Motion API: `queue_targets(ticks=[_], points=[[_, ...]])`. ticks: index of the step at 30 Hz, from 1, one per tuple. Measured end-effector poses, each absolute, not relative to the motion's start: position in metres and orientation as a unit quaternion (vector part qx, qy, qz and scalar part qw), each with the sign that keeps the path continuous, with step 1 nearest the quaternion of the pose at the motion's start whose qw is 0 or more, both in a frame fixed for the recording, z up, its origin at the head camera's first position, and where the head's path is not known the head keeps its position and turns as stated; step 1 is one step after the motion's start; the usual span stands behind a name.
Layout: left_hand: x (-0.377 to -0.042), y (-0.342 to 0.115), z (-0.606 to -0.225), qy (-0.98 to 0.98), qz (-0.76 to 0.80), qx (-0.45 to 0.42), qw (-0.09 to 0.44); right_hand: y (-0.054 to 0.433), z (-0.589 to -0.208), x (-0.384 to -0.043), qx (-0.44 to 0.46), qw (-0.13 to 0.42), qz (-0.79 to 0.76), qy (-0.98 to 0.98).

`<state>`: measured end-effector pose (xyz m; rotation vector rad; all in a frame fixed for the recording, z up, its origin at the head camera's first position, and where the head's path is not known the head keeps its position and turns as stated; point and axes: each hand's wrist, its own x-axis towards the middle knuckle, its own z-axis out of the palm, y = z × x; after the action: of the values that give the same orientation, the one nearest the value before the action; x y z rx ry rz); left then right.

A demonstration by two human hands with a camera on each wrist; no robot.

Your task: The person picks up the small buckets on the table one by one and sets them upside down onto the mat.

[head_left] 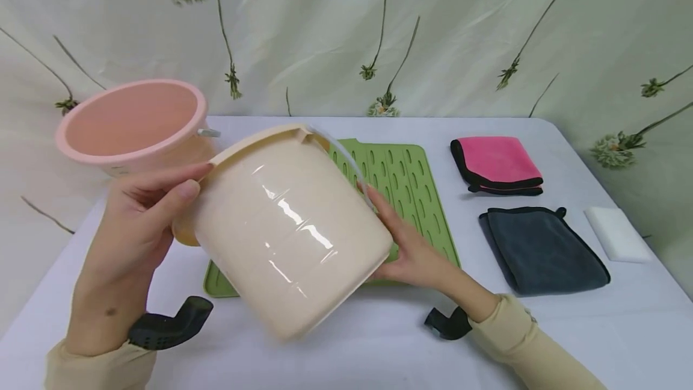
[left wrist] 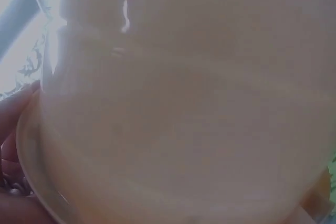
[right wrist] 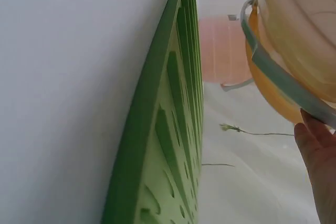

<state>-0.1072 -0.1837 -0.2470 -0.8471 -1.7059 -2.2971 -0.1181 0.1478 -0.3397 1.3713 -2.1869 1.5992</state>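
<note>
A pale, flower-printed sheet (head_left: pixel 325 47) fills the background behind the white-covered table (head_left: pixel 433 354), where I hold a cream bucket (head_left: pixel 292 227) in the air, tilted, its rim toward the upper left and its base toward the lower right. Partly hidden behind it, a green ridged mat (head_left: pixel 403 197) lies on the table; to the left a pink bucket (head_left: pixel 127 116) stands with its mouth in view. My left hand (head_left: pixel 130 215) pinches the cream bucket's rim between thumb and fingers. My right hand (head_left: pixel 408 251) supports the side near the base, a fingertip at the grey handle (right wrist: pixel 283 80); with part of it hidden, I cannot tell how far its fingers close. At right, a folded dark cloth (head_left: pixel 544 251) lies in front of a folded pink cloth (head_left: pixel 498 164) edged in black, just beside a small white block (head_left: pixel 617 233).
</note>
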Motion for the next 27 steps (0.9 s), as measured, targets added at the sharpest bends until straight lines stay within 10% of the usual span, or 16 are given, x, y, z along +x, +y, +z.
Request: queue_targets(ticks=[27], points=[[-0.134,-0.175,-0.262,-0.638,-0.712,-0.286,0.065,0.152,-0.323,-0.112,0.244,0.043,0.768,-0.59]])
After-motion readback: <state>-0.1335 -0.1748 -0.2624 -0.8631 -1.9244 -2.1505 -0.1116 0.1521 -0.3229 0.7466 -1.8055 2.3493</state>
